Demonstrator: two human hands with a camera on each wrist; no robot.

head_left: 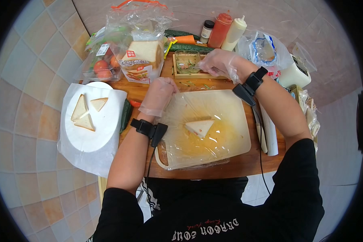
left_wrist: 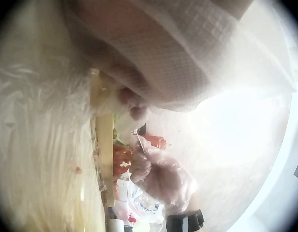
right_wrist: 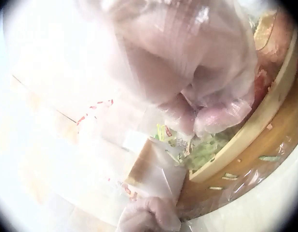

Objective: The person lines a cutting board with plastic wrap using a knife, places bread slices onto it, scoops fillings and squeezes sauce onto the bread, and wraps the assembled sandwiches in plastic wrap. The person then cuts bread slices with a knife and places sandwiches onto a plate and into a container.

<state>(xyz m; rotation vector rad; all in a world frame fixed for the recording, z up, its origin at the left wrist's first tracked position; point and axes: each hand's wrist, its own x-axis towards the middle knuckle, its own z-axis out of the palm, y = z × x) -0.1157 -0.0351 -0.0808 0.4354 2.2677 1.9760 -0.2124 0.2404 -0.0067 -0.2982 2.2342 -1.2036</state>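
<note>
My left hand point(head_left: 159, 97), in a clear plastic glove, rests by the upper left corner of the cream cutting board point(head_left: 240, 117), its fingers loosely curled. Plastic film point(head_left: 177, 141) covers much of the board, and a triangle of white bread point(head_left: 200, 127) lies in the middle. My gloved right hand point(head_left: 220, 64) reaches over the wooden tray point(head_left: 189, 76). In the right wrist view, its thumb and finger point(right_wrist: 223, 116) pinch together right over shredded greens point(right_wrist: 207, 152). The fingertips hide most of what is between them.
To the left, a white plate point(head_left: 97, 139) on paper holds several bread triangles point(head_left: 80, 107). Bagged sliced bread point(head_left: 143, 56), packed tomatoes point(head_left: 103, 68), a red sauce bottle point(head_left: 220, 30) and a white squeeze bottle point(head_left: 234, 32) stand behind. A knife point(head_left: 262, 135) lies right of the board.
</note>
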